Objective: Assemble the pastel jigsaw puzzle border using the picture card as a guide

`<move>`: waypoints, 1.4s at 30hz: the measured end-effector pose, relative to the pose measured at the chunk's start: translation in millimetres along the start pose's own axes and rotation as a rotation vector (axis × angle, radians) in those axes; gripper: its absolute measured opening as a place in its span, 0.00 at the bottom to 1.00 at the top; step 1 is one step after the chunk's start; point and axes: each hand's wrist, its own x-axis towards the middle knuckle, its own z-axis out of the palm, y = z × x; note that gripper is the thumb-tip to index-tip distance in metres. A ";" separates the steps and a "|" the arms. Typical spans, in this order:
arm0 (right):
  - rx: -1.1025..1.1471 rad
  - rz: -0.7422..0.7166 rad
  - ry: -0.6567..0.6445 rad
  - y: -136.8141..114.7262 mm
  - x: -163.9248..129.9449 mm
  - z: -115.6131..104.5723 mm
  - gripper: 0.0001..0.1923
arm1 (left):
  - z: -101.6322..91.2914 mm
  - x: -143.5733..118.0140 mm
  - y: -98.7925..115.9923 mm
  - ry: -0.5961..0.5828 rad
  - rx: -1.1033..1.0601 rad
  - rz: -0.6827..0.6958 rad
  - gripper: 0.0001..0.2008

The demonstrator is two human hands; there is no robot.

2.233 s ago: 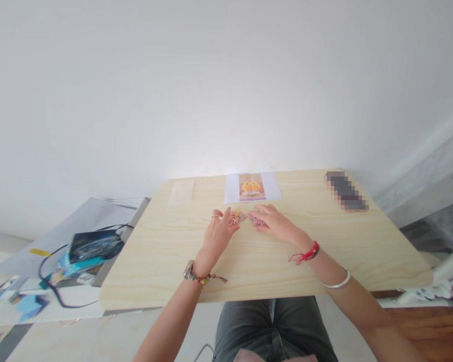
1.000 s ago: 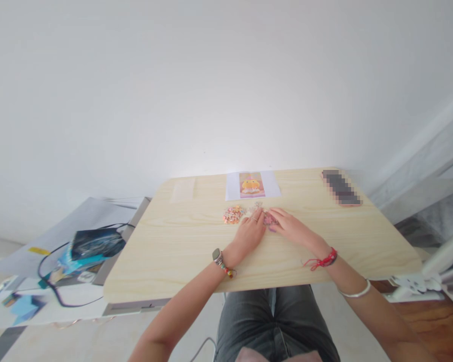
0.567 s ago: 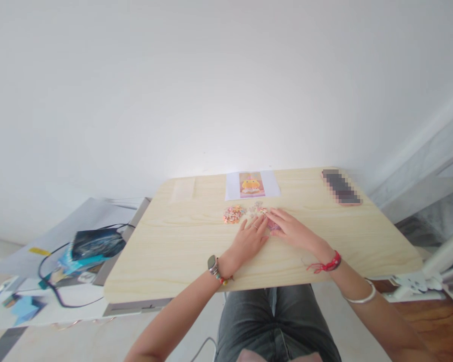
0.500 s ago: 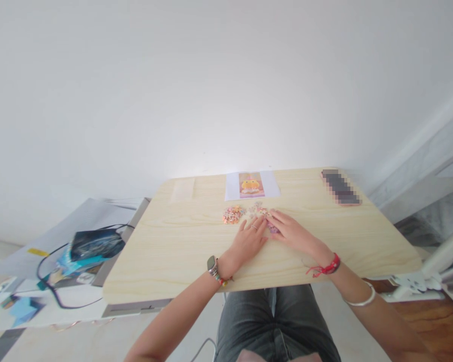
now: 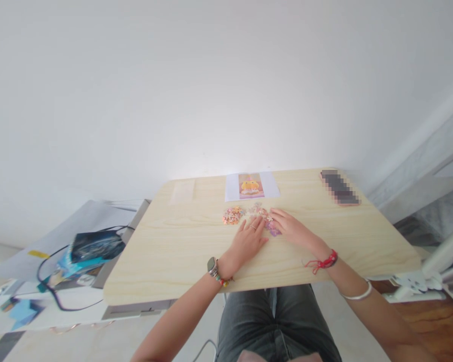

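Note:
My left hand [image 5: 249,237] lies flat with fingers stretched out, its fingertips at the near side of a loose spread of small jigsaw puzzle pieces [image 5: 272,229], pink and purple toward the right. At the right edge of that spread rests my right hand [image 5: 291,227], fingers extended and touching or very close to the pieces; nothing shows held in it. A heap of orange and multicoloured pieces [image 5: 232,215] sits left of my left fingertips. Behind the pieces is a white sheet with a printed picture [image 5: 251,185] of a yellow-orange figure.
The pale wooden table [image 5: 166,251] stands against a white wall. A phone [image 5: 340,187] lies at its back right, and a thin translucent sheet [image 5: 182,191] at the back left. Left of the table, a lower surface carries a dark blue pouch [image 5: 96,245] and a cable.
My right hand has shifted slightly right, away from my left, uncovering more purple pieces. My left hand stays nearly in place.

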 end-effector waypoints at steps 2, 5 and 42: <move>-0.022 0.027 0.026 1.5 4.1 -2.5 0.15 | 0.3 -0.8 0.8 0.017 0.000 -0.011 0.24; -0.096 0.033 -0.031 1.5 13.0 -9.4 0.10 | -1.2 0.2 1.1 0.039 -0.001 -0.028 0.26; -0.026 -0.045 -0.120 23.6 45.6 -6.0 0.10 | 4.5 35.3 -8.9 0.115 0.014 -0.048 0.29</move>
